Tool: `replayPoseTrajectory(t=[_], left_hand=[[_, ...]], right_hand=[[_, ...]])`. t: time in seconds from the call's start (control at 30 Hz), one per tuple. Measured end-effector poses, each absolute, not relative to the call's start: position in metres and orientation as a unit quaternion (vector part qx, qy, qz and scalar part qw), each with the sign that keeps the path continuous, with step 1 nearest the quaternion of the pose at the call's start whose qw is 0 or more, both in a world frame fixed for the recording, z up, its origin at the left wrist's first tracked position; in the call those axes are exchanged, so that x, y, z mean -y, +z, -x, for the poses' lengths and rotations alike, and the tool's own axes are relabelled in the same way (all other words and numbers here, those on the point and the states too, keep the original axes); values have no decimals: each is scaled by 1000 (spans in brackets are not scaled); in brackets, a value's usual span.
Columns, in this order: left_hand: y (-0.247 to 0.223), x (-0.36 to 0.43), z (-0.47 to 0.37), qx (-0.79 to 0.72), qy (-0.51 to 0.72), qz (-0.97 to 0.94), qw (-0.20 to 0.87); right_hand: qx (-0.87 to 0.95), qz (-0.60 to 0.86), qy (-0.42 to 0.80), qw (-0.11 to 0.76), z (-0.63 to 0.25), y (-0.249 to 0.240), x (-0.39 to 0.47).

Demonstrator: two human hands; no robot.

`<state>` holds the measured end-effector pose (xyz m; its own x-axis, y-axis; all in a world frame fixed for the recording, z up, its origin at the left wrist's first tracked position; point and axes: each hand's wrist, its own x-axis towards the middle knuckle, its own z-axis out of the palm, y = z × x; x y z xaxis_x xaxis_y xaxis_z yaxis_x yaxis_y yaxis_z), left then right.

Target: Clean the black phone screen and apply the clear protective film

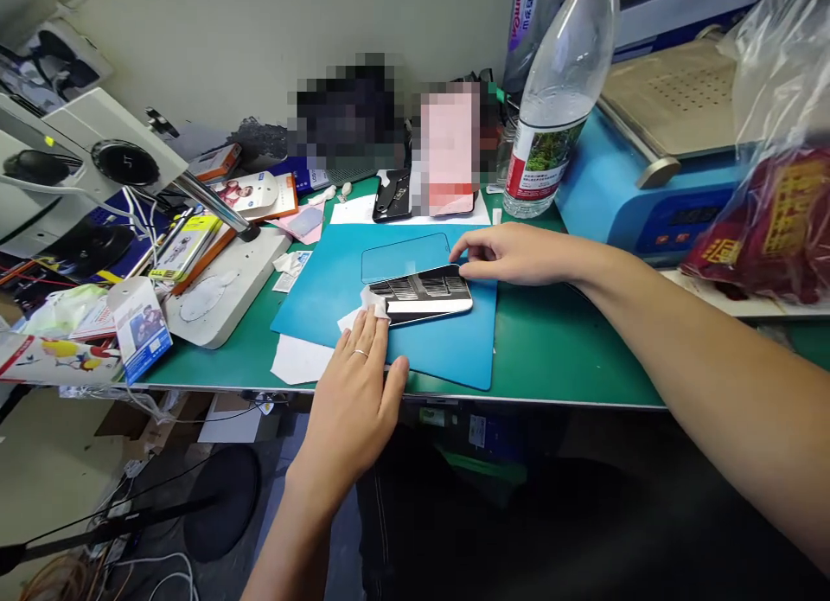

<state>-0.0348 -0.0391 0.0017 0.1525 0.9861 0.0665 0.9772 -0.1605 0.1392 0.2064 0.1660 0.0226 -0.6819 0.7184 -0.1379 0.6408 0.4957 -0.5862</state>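
A dark phone (pixel 431 294) with a glossy, reflecting screen lies on the blue mat (pixel 447 354). My left hand (pixel 360 376), a ring on one finger, presses a white tissue (pixel 374 303) against the phone's left end with closed fingers. At the phone's upper right corner is my right hand (pixel 502 253), its fingers bent and the fingertips touching the edge. Just behind the phone, a clear glass sheet with a thin dark outline (pixel 405 257) rests on the mat. White paper (pixel 298 361) sticks out from under the mat's left side.
A water bottle (pixel 548 108) stands behind my right hand, beside a blue machine (pixel 622 177). A microscope stand (pixel 226 281) and small packets are on the left. At the back, a pink phone (pixel 450 151) leans near a black phone (pixel 392 195). Red packages (pixel 771 229) lie far right.
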Motion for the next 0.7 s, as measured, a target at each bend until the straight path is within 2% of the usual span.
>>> replayPoseTrajectory(t=[0.37, 0.5, 0.7], left_hand=[[7, -23, -44, -571, 93, -815, 37], [8, -24, -14, -551, 84, -829, 41], [5, 7, 45, -630, 64, -774, 17]], right_hand=[[888, 313, 335, 41, -215, 16, -174], [879, 340, 333, 33, -214, 16, -173], [876, 361, 320, 9, -208, 24, -170]])
